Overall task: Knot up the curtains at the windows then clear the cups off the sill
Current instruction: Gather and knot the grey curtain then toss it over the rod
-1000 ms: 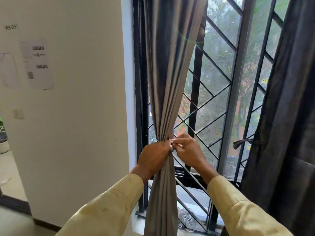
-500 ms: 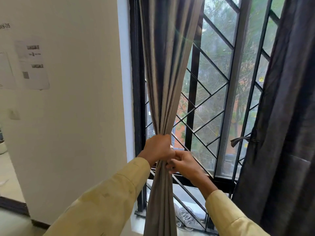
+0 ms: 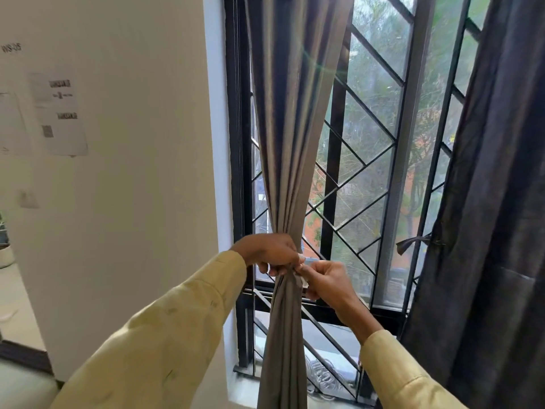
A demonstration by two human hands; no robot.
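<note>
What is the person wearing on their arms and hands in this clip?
Both hands are bare: left hand, right hand. Long pale yellow sleeves end at the wrists; the left sleeve has faint dark smudges, the right sleeve looks plain.

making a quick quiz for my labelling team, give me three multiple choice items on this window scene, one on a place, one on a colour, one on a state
1. Where do the paper sheets hang?
A on the wall left of the window
B on the glass
C on a door

2. What colour are the sleeves?
A red
B pale yellow
C blue

3. What state is the grey curtain in?
A spread flat
B lying loose on the floor
C bunched in the left hand

Answers:
1 A, the sheets are stuck to the white wall.
2 B, both forearms show pale yellow cloth.
3 C, the left hand grips the gathered folds while the right hand pinches a small pale strip beside them.
</note>
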